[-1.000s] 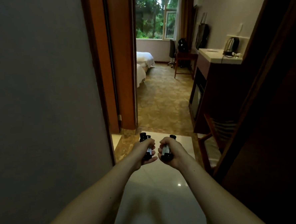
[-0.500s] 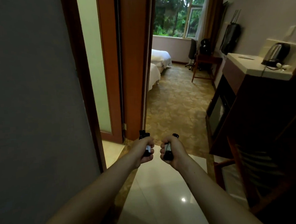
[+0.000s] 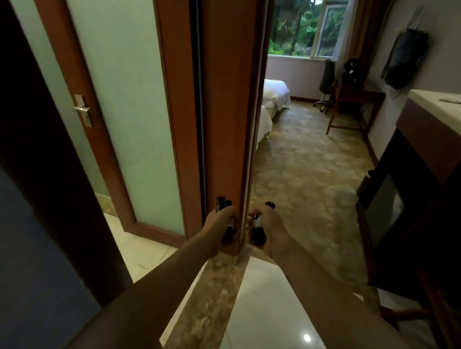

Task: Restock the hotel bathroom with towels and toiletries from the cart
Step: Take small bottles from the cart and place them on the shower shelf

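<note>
My left hand [image 3: 219, 225], fingers [image 3: 229, 212] curled tight round two small dark bottles [image 3: 223, 203]; my right hand [image 3: 272, 225] wrapped closed round a third bottle [image 3: 257, 233], both beside the door frame [image 3: 226, 120].

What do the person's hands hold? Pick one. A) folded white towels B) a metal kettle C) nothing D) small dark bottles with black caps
D: the left hand and the right hand each grip small dark bottles with black caps, fingers curled round them.

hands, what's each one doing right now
Left hand: closed, fingers round small dark bottles.
Right hand: closed, fingers round a dark bottle.
</note>
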A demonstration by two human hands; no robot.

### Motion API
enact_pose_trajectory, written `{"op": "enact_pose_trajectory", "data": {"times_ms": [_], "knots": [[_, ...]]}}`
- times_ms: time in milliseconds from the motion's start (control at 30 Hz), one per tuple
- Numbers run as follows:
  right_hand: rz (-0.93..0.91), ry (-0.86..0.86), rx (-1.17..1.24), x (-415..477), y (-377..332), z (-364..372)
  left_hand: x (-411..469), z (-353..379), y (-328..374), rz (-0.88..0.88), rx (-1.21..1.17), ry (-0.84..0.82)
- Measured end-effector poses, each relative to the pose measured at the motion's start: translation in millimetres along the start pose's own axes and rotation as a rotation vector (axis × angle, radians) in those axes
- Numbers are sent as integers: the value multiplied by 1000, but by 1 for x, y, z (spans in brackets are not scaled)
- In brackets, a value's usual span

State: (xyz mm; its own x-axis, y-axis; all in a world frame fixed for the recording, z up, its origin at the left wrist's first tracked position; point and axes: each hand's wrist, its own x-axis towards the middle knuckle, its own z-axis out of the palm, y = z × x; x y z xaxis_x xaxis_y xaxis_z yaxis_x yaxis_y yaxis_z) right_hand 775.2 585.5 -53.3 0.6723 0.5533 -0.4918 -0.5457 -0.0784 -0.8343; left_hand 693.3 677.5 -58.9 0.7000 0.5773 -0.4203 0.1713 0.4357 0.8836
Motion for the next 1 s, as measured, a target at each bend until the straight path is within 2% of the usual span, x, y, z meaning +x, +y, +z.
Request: {"op": "enact_pose_trajectory", "data": {"times_ms": [167,567,1000], "knots": [[31,-95,-111,86,-29,56,76,-30,36,65,-18,113],[136,-440,-276,298,-120,194,240,-95,144,155,-337,497],[306,-766,-488,362,-67,387,270,-257,159,179,-505,890]]}}
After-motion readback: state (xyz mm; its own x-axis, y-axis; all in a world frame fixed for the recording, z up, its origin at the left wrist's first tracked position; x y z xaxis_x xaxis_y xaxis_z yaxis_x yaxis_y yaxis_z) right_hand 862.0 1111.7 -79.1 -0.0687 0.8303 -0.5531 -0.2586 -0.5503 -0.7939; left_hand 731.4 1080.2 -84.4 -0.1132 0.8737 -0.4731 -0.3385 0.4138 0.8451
